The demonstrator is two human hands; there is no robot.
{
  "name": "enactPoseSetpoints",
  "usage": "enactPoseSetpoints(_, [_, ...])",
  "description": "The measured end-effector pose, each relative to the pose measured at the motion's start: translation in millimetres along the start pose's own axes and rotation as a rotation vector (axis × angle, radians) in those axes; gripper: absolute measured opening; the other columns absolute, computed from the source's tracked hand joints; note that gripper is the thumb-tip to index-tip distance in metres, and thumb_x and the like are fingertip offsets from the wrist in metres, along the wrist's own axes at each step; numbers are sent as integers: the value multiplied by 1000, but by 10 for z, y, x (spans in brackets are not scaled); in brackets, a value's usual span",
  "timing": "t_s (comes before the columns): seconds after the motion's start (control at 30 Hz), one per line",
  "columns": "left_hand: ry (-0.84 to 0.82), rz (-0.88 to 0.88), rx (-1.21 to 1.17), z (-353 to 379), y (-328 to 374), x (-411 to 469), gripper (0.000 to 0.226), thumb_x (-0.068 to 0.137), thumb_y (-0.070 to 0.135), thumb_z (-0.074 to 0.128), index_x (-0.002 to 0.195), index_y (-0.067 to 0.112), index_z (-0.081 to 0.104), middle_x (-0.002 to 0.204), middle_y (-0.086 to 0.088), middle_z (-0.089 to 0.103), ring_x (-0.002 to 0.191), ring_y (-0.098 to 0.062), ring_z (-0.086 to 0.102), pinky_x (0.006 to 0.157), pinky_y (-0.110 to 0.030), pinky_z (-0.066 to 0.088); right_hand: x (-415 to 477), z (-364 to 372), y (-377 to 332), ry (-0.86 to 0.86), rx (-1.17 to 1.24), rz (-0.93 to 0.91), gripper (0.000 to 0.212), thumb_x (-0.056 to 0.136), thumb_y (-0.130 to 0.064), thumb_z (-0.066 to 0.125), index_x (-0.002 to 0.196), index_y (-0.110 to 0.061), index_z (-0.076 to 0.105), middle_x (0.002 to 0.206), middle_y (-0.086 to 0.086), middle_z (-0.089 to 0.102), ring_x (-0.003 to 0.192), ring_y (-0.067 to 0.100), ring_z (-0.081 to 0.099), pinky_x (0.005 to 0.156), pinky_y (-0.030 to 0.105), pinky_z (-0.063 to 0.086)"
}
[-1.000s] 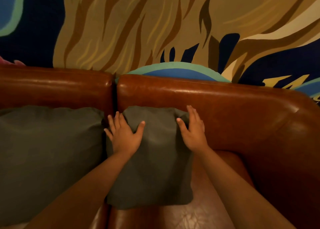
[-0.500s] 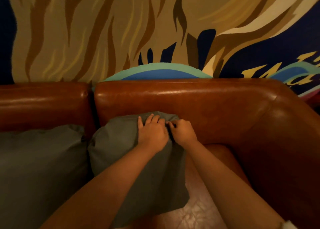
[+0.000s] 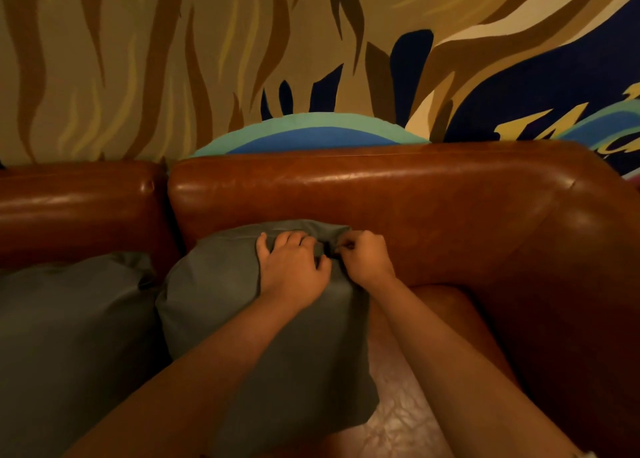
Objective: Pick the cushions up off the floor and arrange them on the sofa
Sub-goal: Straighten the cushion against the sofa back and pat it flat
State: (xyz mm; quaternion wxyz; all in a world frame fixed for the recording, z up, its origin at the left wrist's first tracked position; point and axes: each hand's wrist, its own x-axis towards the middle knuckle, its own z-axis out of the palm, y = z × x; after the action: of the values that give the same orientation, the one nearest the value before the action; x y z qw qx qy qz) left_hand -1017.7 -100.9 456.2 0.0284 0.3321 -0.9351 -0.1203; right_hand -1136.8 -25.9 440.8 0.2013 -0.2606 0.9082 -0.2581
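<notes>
A dark green cushion (image 3: 221,305) leans against the backrest of the brown leather sofa (image 3: 415,201), on the right-hand seat. My left hand (image 3: 291,270) lies on its upper right part with fingers curled into the fabric. My right hand (image 3: 363,256) pinches the cushion's top right corner, fingers closed on the cloth. A second, larger dark green cushion (image 3: 69,336) rests against the backrest to the left, touching the first one.
The sofa's right armrest (image 3: 571,301) rises close beside my right forearm. Bare seat leather (image 3: 408,423) shows to the right of the cushion. A painted mural wall (image 3: 242,59) stands directly behind the backrest.
Both hands went from lying flat and apart on the cushion to gathering at its top right corner and gripping the fabric. The view shifted right.
</notes>
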Motion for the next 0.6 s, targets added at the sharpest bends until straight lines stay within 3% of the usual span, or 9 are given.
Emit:
enactPoseSetpoints(0.1, [-45,-57,-22,-55,46,155,43,90,42,42,127,22,53,136,3,51,127,-18,46,115,-56,1,-41,7,113,259,356,91,9,87,-16,68,91,-12,75,98,9,74,96,24,66,80,28,49])
enactPoseSetpoints(0.2, [-58,-93,-35,-35,43,300,46,93,47,42,129,20,52,141,0,47,126,-21,49,115,-53,8,-7,12,187,421,867,326,13,84,-14,72,74,-19,66,87,11,70,85,25,65,87,45,54])
enactPoseSetpoints(0.27, [-53,-81,15,19,38,323,47,93,52,42,125,22,57,133,-1,55,123,-21,51,114,-50,13,5,54,229,432,982,369,16,86,-13,70,74,-21,63,90,11,69,87,27,65,89,49,53])
enactPoseSetpoints(0.37, [30,-39,45,112,28,268,37,94,47,44,113,24,65,120,1,61,120,-20,49,109,-47,18,-54,-5,267,471,493,54,10,88,-11,63,97,-17,62,108,9,62,104,29,60,92,38,48])
enactPoseSetpoints(0.47, [131,3,21,150,13,192,29,96,40,43,109,24,64,114,3,60,115,-20,47,109,-46,17,-72,-212,220,426,-63,-382,45,85,-14,60,129,-21,55,131,3,49,123,24,41,101,39,37])
enactPoseSetpoints(0.53, [192,16,-12,152,-6,144,26,96,38,43,107,23,61,111,3,59,113,-20,47,110,-46,16,21,-336,148,276,-270,-496,44,89,-23,59,132,-26,55,133,-3,51,125,22,38,99,39,35])
enactPoseSetpoints(0.6, [265,23,-64,154,-23,114,23,96,39,44,103,24,60,106,4,58,110,-21,48,111,-45,16,140,-440,142,193,-254,-505,28,92,-24,60,118,-24,67,119,-2,60,117,22,46,95,37,37])
